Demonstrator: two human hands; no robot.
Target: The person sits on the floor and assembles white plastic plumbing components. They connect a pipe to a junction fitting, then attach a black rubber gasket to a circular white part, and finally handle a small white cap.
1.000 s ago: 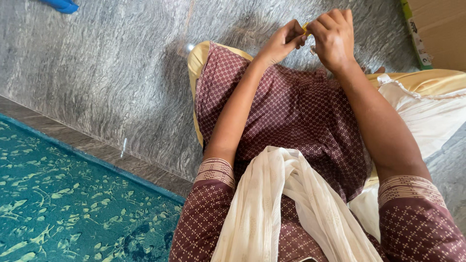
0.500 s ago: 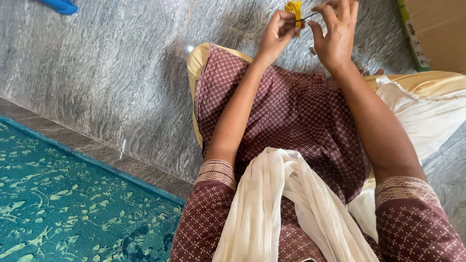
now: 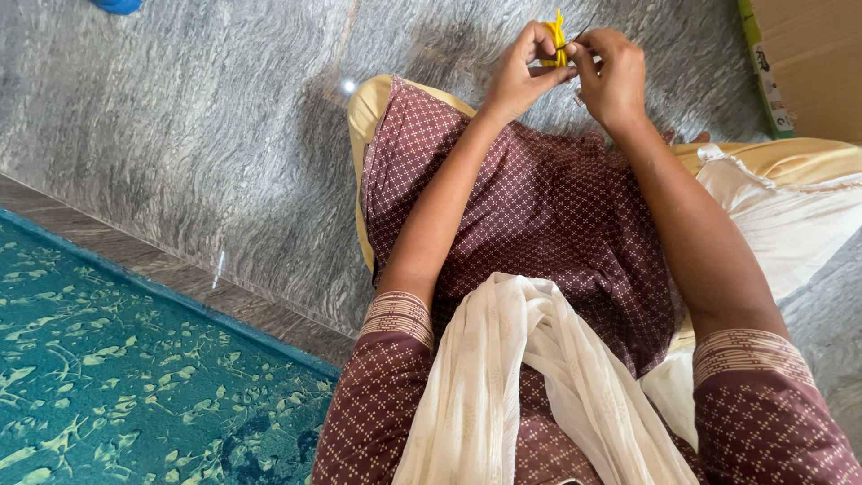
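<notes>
I see my left hand and right hand both pinching a small yellow bundle, each grip closed on it above my lap.

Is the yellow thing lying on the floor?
No, the yellow thing is pinched up between the fingers of the left hand and the right hand, above the grey floor.
</notes>
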